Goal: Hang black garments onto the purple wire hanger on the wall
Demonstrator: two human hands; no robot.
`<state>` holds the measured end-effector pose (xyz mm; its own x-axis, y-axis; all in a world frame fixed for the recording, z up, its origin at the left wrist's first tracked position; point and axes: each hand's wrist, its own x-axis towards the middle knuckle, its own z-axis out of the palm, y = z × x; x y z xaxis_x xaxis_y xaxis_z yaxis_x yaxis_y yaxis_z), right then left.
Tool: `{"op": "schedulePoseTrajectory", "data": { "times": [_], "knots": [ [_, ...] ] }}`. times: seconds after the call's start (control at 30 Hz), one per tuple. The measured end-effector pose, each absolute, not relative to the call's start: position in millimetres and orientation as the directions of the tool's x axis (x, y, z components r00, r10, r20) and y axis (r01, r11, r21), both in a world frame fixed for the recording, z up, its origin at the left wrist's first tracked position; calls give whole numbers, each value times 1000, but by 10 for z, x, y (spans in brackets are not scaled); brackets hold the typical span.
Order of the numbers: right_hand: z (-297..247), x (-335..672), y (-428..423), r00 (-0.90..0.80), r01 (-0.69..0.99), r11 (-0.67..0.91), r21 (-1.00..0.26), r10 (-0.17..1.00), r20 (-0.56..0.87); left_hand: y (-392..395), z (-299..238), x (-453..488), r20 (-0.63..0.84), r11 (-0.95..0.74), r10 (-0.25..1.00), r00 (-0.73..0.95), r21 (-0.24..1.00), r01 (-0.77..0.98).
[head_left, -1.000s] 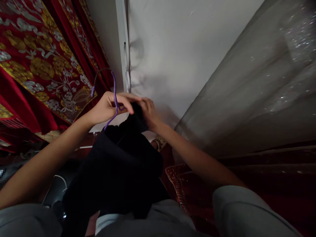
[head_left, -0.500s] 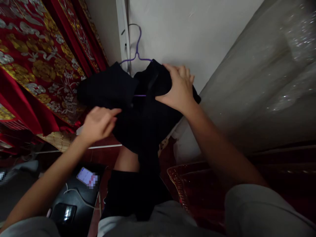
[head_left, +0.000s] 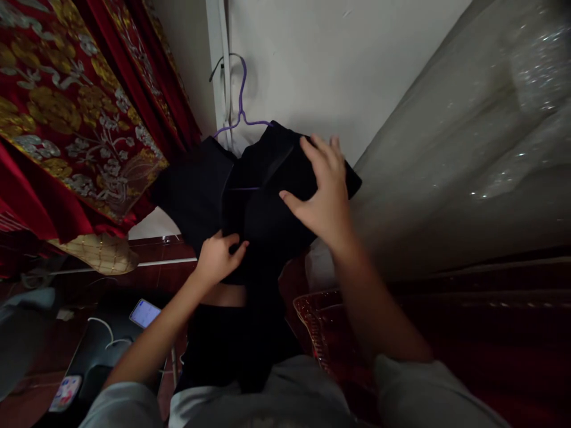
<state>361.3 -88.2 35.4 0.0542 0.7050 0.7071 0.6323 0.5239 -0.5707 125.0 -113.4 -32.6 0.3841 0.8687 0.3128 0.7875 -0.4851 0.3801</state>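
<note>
A black garment (head_left: 259, 208) hangs on a purple wire hanger (head_left: 241, 98) in front of the white wall. My right hand (head_left: 323, 190) lies spread on the garment's right shoulder, fingers apart. My left hand (head_left: 218, 258) is closed on the lower left edge of the black cloth, pinching it. The hanger's hook rises beside a white vertical strip on the wall. The garment's lower part drops down toward my lap and is hard to make out in the dark.
Red and gold patterned curtains (head_left: 66, 107) hang at the left. A grey sparkly fabric (head_left: 468, 148) slopes at the right. Below left, a lit phone (head_left: 145, 313) and a white cable (head_left: 107, 336) lie on a dark surface. A red patterned cushion (head_left: 321, 333) sits near my lap.
The garment and hanger went up from my lap to the wall. My right hand moved onto its right shoulder; my left hand let go of the hanger and took the cloth's lower edge.
</note>
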Motion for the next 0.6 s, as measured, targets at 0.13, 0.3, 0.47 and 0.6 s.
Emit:
{"op": "schedulePoseTrajectory", "data": {
  "times": [0.13, 0.3, 0.47, 0.6],
  "knots": [
    [-363, 3074, -1332, 311, 296, 532, -794, 732, 606, -1342, -523, 1334, 455, -446, 877, 154, 655, 610],
    [-1068, 2656, -1631, 235, 89, 326, -941, 911, 338, -1507, -627, 1389, 406, -352, 906, -122, 881, 318],
    [-940, 2757, -1594, 128, 120, 350, -929, 923, 364, -1609, -732, 1482, 339, -327, 920, -196, 940, 91],
    [-880, 2831, -1622, 133, 122, 337, -934, 926, 352, -1637, -797, 1533, 391, -359, 904, -175, 914, 188]
  ]
}}
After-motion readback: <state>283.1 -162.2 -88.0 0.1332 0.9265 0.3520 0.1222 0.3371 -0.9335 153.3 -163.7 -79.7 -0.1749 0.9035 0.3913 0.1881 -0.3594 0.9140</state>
